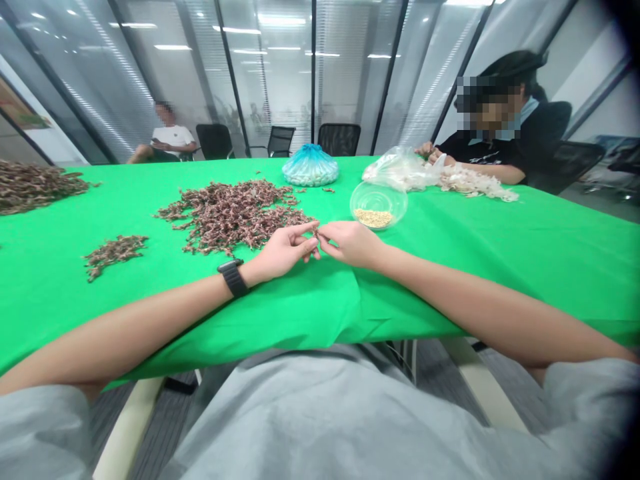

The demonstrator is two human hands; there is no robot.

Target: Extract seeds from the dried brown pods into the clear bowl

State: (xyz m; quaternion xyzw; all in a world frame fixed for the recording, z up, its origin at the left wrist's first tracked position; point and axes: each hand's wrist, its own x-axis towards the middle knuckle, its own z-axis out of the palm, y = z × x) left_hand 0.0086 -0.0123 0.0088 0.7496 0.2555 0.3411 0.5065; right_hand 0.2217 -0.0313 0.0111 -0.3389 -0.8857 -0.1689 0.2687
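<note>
My left hand (pixel 285 252) and my right hand (pixel 350 243) meet over the green tablecloth (pixel 525 253), fingertips pinched together on one small brown pod (pixel 315 232). A black watch sits on my left wrist. Just left of my hands lies a large heap of brown dried pods (pixel 235 215). A clear plastic bowl (pixel 379 203) with pale yellow seeds in its bottom stands right behind my right hand.
A small pile of pods (pixel 114 251) lies at the left and another heap (pixel 35 185) at the far left edge. A blue net bag (pixel 311 167) sits at the back. A person at the far right works beside a clear bag (pixel 400 170) and pale husks (pixel 475 183). Another person sits behind the glass.
</note>
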